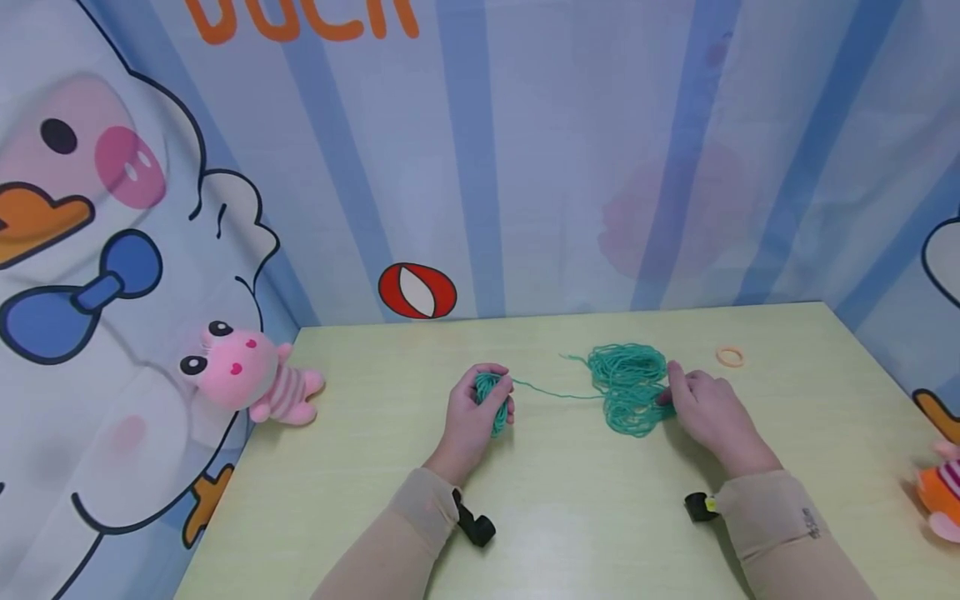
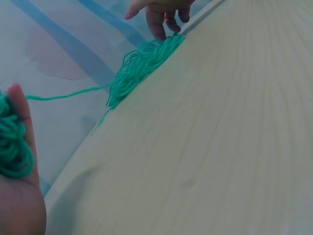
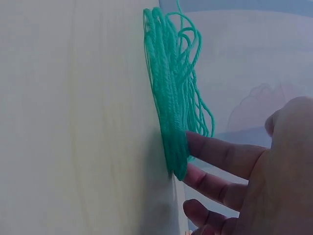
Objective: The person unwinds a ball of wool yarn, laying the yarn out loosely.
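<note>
My left hand (image 1: 467, 421) grips a small wound bundle of green yarn (image 2: 12, 147), with the thumb across its front. From that bundle a single strand (image 1: 558, 394) runs right to a loose heap of green yarn (image 1: 630, 390) on the table. At the heap's right edge is my right hand (image 1: 708, 414), its fingertips touching the loops. In the right wrist view its fingers (image 3: 225, 155) reach out loosely and spread against the end of the yarn, not wrapped round it. A short loose end of yarn sticks out at the heap's upper left.
The pale wooden table (image 1: 585, 517) meets a printed cloth backdrop behind. A pink plush toy (image 1: 255, 375) lies at the left edge. An orange ring (image 1: 730, 357) lies beyond my right hand, and part of an orange plush toy (image 1: 941, 492) shows at far right.
</note>
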`<state>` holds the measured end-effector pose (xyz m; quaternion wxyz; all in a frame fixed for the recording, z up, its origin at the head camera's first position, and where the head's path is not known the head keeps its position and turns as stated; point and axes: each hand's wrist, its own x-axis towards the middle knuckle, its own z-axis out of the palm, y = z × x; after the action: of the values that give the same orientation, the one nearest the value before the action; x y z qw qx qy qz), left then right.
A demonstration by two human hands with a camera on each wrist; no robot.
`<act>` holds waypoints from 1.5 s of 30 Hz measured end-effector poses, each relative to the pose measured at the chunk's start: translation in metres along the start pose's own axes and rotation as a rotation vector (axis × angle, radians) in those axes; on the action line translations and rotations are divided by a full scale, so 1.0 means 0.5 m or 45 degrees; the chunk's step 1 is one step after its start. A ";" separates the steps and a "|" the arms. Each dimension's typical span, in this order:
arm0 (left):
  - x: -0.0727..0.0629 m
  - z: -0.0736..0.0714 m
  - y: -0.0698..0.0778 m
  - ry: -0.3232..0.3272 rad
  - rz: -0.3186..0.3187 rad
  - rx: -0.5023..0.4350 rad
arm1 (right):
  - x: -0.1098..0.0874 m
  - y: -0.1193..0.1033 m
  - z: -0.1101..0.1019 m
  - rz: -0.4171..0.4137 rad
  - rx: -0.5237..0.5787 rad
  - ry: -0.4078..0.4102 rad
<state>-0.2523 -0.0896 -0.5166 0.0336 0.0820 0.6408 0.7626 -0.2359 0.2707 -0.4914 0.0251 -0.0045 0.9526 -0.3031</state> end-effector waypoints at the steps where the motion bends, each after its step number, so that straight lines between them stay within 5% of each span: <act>1: 0.000 0.000 0.000 0.004 -0.003 0.000 | 0.000 0.000 0.001 -0.003 0.017 0.034; 6: 0.000 0.000 0.000 0.002 -0.011 0.013 | -0.009 -0.034 0.007 -0.112 0.077 0.305; 9: 0.000 0.001 0.000 -0.010 -0.011 0.028 | -0.014 -0.085 0.024 -0.277 0.115 0.359; 14: 0.000 0.001 0.000 -0.034 -0.007 0.039 | -0.013 -0.185 0.083 -0.495 0.147 0.162; 19: -0.005 0.002 0.003 -0.078 0.003 0.055 | 0.001 -0.261 0.134 -0.537 0.141 -0.001; 23: -0.006 0.004 0.002 -0.106 0.034 0.040 | 0.013 -0.292 0.154 -0.527 0.103 -0.016; 31: -0.004 0.005 0.005 -0.066 0.028 0.024 | -0.003 -0.271 0.132 -0.482 0.154 0.145; 36: -0.004 0.005 0.005 -0.021 0.039 -0.010 | -0.014 -0.221 0.089 -0.456 0.227 0.281; 45: -0.001 -0.001 -0.001 0.097 0.132 0.115 | -0.025 -0.111 0.028 -0.301 0.224 0.429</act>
<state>-0.2518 -0.0900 -0.5173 -0.0342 0.0875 0.6702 0.7363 -0.2233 0.2177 -0.4700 -0.1700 -0.0632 0.9060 -0.3825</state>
